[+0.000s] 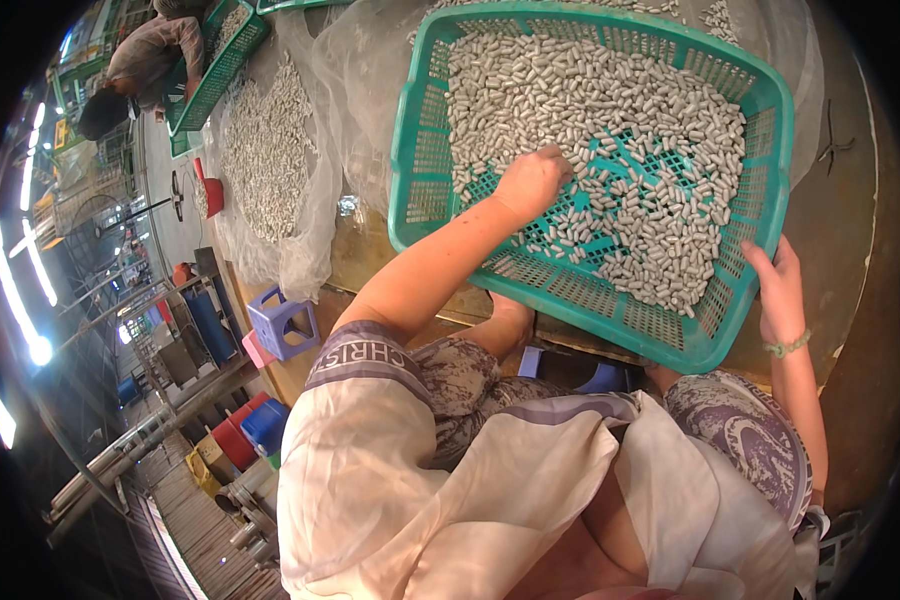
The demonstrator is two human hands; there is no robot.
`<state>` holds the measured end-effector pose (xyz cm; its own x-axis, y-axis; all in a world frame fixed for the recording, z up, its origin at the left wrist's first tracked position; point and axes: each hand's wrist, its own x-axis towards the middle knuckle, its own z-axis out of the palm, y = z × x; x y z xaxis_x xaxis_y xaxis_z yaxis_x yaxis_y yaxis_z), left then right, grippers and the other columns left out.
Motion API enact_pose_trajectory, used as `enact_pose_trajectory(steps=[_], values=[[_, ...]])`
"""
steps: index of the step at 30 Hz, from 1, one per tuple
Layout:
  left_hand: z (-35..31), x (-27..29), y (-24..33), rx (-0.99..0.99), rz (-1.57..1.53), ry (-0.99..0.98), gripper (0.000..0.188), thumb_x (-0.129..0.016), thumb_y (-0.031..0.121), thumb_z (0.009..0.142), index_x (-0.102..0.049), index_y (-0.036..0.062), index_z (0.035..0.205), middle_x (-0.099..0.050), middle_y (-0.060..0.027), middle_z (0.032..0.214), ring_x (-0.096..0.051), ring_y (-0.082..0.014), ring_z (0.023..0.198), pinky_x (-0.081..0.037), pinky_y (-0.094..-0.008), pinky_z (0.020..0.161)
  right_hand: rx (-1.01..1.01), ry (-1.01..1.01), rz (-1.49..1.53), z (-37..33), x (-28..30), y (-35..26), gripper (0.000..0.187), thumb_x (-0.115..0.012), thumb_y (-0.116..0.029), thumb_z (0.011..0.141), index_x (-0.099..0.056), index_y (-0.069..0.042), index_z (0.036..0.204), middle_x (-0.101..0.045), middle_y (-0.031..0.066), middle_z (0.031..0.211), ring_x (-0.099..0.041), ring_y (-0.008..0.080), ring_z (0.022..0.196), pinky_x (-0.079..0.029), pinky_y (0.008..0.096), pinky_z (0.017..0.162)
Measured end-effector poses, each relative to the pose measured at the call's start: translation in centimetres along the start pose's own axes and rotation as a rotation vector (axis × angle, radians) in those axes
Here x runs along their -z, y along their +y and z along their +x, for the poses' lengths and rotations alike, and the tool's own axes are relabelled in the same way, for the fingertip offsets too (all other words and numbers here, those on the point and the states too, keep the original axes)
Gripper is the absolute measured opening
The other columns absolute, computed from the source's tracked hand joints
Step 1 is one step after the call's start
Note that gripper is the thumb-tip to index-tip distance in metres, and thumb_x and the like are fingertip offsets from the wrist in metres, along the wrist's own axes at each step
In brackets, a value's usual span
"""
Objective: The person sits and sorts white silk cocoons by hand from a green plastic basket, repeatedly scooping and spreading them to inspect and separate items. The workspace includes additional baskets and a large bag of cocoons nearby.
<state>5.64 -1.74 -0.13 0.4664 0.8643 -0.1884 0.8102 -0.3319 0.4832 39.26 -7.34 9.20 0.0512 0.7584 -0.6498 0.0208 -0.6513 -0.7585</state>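
Note:
A large green plastic basket with slotted sides lies tilted in front of me above my lap. Many small, silvery-grey, capsule-shaped pieces cover most of its bottom, thickest at the far side and the right. In the middle, bare patches of green lattice show through. My left hand is inside the basket, its fingers curled together just over the pieces; whatever they pinch is hidden. At the basket's right side, my right hand grips the rim, thumb on top and fingers partly out of sight beneath.
More such pieces lie heaped on a translucent sheet to the left, near a red scoop. Purple stool stands at my left. Farther off, a person bends over another green basket. A dark metal piece lies at right.

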Motion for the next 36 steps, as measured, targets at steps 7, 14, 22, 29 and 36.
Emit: enact_pose_trajectory(steps=[7,14,22,29,36], values=[[0.2,-0.8,-0.6,0.095,0.089,-0.004,0.006,-0.06,0.009,0.076,-0.065,0.0072,0.076,-0.06,-0.0098,0.079,-0.061,-0.0305,0.069,-0.051,-0.0397,0.064,0.004,-0.016,0.026,0.0,0.0,0.1,0.028,-0.058,-0.01,0.084,-0.054,0.004,0.107,-0.062,0.0074,0.1,-0.057,0.0121,0.087,-0.045,0.0269,0.079],[0.3,-0.8,-2.2,0.035,0.219,-0.031,0.006,-0.058,0.01,0.075,-0.062,0.0065,0.072,-0.058,-0.0106,0.077,-0.062,-0.03,0.069,-0.051,-0.04,0.063,-0.004,-0.016,0.046,0.1,-0.2,0.1,0.028,-0.058,-0.009,0.084,-0.054,0.004,0.108,-0.062,0.0074,0.099,-0.058,0.0122,0.086,-0.046,0.0269,0.077],[1.3,-0.6,-1.0,0.049,0.228,-0.04,0.009,-0.058,0.01,0.077,-0.061,0.0037,0.072,-0.06,-0.0129,0.081,-0.062,-0.0312,0.07,-0.051,-0.041,0.065,0.001,0.001,0.041,0.0,-0.2,0.0,0.027,-0.058,-0.01,0.083,-0.054,0.003,0.107,-0.062,0.0073,0.097,-0.057,0.0118,0.083,-0.046,0.0272,0.074],[1.3,-1.2,0.2,0.173,0.16,-0.068,0.005,-0.059,0.008,0.075,-0.061,0.0032,0.074,-0.061,-0.0148,0.085,-0.063,-0.0328,0.074,-0.052,-0.0402,0.066,0.021,0.012,0.023,0.0,-0.1,0.4,0.029,-0.059,-0.011,0.083,-0.052,0.003,0.107,-0.061,0.0066,0.095,-0.057,0.0115,0.079,-0.047,0.0265,0.069],[1.7,-0.6,0.5,0.104,0.276,-0.13,0.006,-0.058,0.003,0.072,-0.06,0.0028,0.078,-0.06,-0.0157,0.085,-0.063,-0.0329,0.073,-0.053,-0.0399,0.063,0.004,0.025,0.036,-0.2,-0.3,0.1,0.029,-0.059,-0.011,0.083,-0.052,0.003,0.106,-0.06,0.0069,0.09,-0.056,0.01,0.067,-0.045,0.0238,0.05]])
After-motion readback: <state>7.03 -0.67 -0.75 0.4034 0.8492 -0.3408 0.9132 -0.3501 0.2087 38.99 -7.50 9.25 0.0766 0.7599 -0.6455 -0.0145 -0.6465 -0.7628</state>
